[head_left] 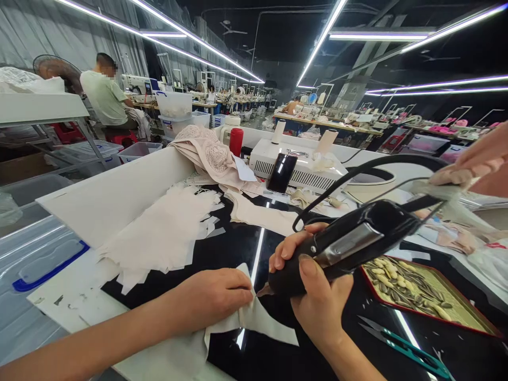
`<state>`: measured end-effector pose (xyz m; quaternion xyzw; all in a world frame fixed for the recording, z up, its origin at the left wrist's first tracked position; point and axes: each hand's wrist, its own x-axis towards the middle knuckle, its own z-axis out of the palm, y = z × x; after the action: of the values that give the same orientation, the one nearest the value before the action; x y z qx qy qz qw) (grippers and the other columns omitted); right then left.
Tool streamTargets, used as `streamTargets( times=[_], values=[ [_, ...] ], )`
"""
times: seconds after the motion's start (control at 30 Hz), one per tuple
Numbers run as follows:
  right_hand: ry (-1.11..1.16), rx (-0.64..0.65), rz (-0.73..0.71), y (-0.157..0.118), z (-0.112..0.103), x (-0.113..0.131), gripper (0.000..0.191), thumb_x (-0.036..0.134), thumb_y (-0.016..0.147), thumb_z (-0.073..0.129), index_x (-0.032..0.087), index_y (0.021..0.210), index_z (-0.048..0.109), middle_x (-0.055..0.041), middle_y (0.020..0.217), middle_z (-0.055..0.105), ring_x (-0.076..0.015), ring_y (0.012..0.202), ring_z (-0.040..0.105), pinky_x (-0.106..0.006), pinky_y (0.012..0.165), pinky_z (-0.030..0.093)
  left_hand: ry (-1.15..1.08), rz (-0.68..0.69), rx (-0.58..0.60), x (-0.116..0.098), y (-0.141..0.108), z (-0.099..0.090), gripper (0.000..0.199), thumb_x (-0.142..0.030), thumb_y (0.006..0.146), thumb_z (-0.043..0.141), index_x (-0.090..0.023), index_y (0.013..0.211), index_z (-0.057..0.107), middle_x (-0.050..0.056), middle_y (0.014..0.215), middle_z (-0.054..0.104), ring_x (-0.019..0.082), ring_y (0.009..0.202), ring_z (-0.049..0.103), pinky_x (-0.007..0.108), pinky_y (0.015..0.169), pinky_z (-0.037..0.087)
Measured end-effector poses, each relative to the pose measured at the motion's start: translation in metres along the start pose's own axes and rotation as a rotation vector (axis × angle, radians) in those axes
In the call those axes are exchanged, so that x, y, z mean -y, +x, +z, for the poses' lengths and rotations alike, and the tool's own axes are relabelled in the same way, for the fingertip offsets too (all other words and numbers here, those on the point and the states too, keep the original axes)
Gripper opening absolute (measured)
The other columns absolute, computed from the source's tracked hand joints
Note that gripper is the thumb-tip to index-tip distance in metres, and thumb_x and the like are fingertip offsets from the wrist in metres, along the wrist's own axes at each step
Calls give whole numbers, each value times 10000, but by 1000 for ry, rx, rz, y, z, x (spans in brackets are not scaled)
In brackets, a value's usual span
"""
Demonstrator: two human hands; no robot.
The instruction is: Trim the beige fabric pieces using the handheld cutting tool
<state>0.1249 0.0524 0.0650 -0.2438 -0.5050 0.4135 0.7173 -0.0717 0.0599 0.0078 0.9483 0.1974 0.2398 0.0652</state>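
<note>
My right hand (317, 296) is wrapped round a black corded hand tool (341, 248) with a silver lever along its side. The tool's small metal tip (265, 290) points left, close beside the fingers of my left hand (222, 293). Those fingers pinch a pale cream fabric piece (273, 325) that lies partly on the shiny black table top (246, 246). Left of the tool spreads a loose pile of cut cream fabric pieces (159, 233). Another cream strip (265, 214) lies just beyond the tool.
Green-handled thread snips (413, 346) and a tray (468, 312) of peanuts and seeds lie at right. Behind stand a white vented box (301, 166), phone (282, 172), red cup (235, 142) and lace garments (206, 153). Another person's hand (480, 159) reaches in; a seated person (105, 98) works far left.
</note>
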Motion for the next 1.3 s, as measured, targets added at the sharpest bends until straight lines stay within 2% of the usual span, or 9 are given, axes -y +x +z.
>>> streamTargets(
  times=[0.27, 0.4, 0.57, 0.63, 0.77, 0.9, 1.03, 1.3],
  values=[
    [8, 2, -32, -5, -2, 3, 327, 378, 922, 791, 297, 1169, 593, 49, 789, 657, -134, 613, 638, -282, 558, 575, -9, -15, 34, -1, 1, -4, 208, -81, 1083, 495, -155, 1136, 682, 76, 1178, 715, 152, 1021, 703, 232, 902, 605],
    [2, 4, -28, -6, -1, 2, 274, 334, 948, 761, 301, 1165, 597, 49, 800, 663, -131, 623, 646, -284, 571, 583, -21, -5, 28, 2, 1, -4, 187, -87, 1081, 512, -156, 1143, 675, 73, 1191, 714, 153, 1039, 706, 241, 923, 607],
    [-12, -29, -25, -5, -6, 16, 308, 365, 927, 782, 297, 1165, 599, 46, 793, 661, -135, 624, 635, -282, 562, 585, 21, 23, 72, 1, 1, -8, 182, -80, 1084, 509, -141, 1152, 666, 85, 1190, 706, 175, 1122, 684, 279, 1028, 587],
    [-33, -48, -42, -8, -12, 24, 319, 381, 921, 793, 296, 1163, 605, 43, 787, 661, -138, 626, 634, -280, 563, 586, 16, 45, 53, -5, 2, -9, 179, -85, 1089, 504, -122, 1166, 661, 98, 1175, 703, 186, 1138, 675, 295, 1050, 577],
    [-76, -50, -33, -19, -25, 34, 334, 390, 922, 795, 299, 1181, 604, 37, 794, 664, -144, 640, 642, -289, 582, 598, -57, 31, 13, -22, 8, -6, 147, -115, 1090, 529, -125, 1155, 661, 87, 1119, 700, 176, 1041, 681, 270, 953, 592],
    [-116, -49, -29, -29, -32, 38, 317, 377, 935, 783, 306, 1185, 601, 33, 798, 670, -147, 643, 644, -295, 589, 596, -73, -10, 38, -34, 14, 1, 135, -120, 1084, 538, -133, 1143, 658, 75, 1070, 693, 190, 981, 674, 296, 891, 595],
    [-109, -41, -24, -33, -33, 38, 302, 359, 948, 770, 313, 1191, 597, 29, 816, 669, -155, 653, 654, -308, 586, 600, -58, -33, 82, -34, 11, 3, 130, -96, 1071, 537, -140, 1111, 652, 64, 1026, 675, 198, 937, 650, 311, 835, 584],
    [-97, -47, -20, -34, -32, 38, 294, 338, 960, 759, 306, 1207, 601, 35, 827, 674, -150, 665, 665, -305, 602, 606, -99, -17, 15, -32, 4, 0, 165, -104, 1098, 494, -154, 1111, 650, 64, 1043, 679, 180, 950, 651, 285, 858, 561]
  ],
)
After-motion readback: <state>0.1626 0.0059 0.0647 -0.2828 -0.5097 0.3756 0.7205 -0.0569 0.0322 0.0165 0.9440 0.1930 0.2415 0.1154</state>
